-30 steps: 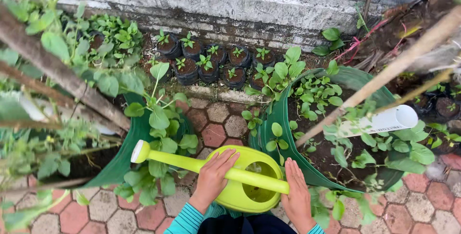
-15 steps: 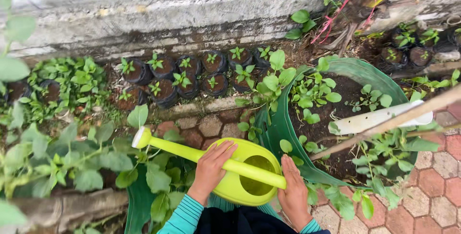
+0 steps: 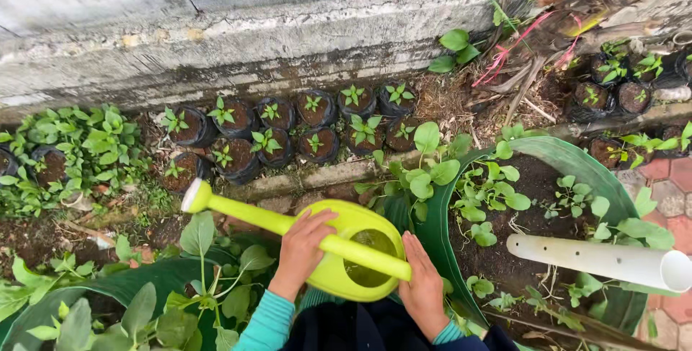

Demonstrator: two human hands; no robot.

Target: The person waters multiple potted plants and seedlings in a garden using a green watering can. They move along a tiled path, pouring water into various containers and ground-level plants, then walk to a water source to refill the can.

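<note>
A lime-green watering can (image 3: 339,250) is held level in front of me, its long spout (image 3: 216,205) pointing left toward the seedlings. My left hand (image 3: 301,251) grips the can's left side where the spout joins. My right hand (image 3: 422,286) lies flat against the can's right side, below the end of the handle bar. Through the can's open top I see water inside. Both sleeves are teal. Beyond the spout, several small seedlings grow in black nursery bags (image 3: 288,131) lined up below a concrete wall.
A big green planter (image 3: 577,160) of soil and young plants stands at right, with a white perforated pipe (image 3: 598,261) lying in it. Another green planter (image 3: 151,279) with leafy plants is at lower left. More black bags (image 3: 613,84) sit at upper right. Red paving (image 3: 667,178) shows far right.
The view has swung left and down: the black bags now lie nearer the middle and the right planter has slid further right. Both hands keep the same hold on the can.
</note>
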